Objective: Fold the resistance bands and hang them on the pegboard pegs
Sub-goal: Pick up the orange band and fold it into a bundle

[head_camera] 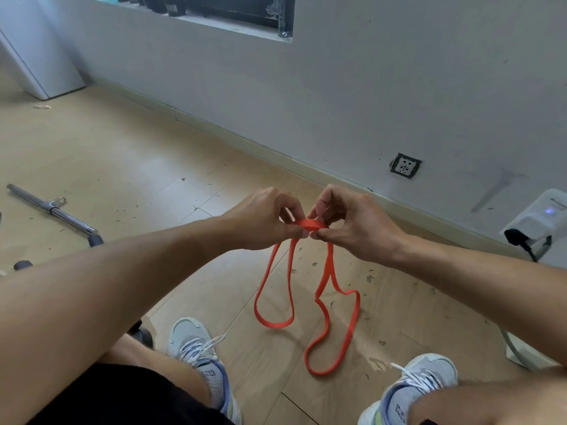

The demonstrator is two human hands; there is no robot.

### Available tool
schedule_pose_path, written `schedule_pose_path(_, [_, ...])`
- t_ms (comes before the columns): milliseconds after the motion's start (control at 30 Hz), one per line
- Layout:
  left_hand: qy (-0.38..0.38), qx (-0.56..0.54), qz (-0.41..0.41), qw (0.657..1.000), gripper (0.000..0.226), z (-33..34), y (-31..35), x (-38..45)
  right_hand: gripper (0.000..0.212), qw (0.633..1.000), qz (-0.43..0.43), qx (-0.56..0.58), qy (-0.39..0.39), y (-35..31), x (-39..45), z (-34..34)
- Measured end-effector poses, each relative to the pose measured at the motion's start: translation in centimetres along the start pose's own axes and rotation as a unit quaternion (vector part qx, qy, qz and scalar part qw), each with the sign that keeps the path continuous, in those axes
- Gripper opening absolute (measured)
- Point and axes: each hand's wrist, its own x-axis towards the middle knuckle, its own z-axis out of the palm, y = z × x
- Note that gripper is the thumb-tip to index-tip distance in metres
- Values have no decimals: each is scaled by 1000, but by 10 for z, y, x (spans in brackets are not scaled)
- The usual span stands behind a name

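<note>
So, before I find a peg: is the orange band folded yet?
Partly: both hands pinch the band gathered together; two loops hang loose.

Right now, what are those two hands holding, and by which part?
Both the left hand and the right hand pinch the orange resistance band at its gathered top, while its loops hang down.

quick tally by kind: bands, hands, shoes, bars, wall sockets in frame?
resistance band: 1 (orange)
hands: 2, left hand, right hand
shoes: 2, left, right
metal bar: 1
wall socket: 1
Total: 7
</note>
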Motion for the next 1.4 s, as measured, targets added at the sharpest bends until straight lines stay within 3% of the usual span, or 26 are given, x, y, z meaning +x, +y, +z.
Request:
schedule_pose_path(167, [-5,-6,-1,1000,13,1,2,-1,30,1000,-11,12,4,-1,1,0])
schedule_pose_path(367, [-39,-7,-14,999,34,-1,8,2,30,998,-14,55,25,-4,0,-1])
schedule_pose_path(700, [-3,50,38,998,17,-1,3,2,27,1000,8,12,-12,6,1,5])
schedule_pose_path(933, [33,-35,19,999,16,-8,3,-3,11,995,92,-30,-41,25,0,8])
schedule_pose_path(1067, [16,-62,-22,998,18,-9,-1,-3,13,989,142,23,-33,23,4,5])
schedule_pose_path(1200, [-13,-41,-50,998,32,-7,-3,-3,15,990,111,82,-8,8,6,-7])
schedule_pose_path(1400, [13,-47,22,999,18,-6,6,-1,36,992,69,97,-42,-10,4,-18])
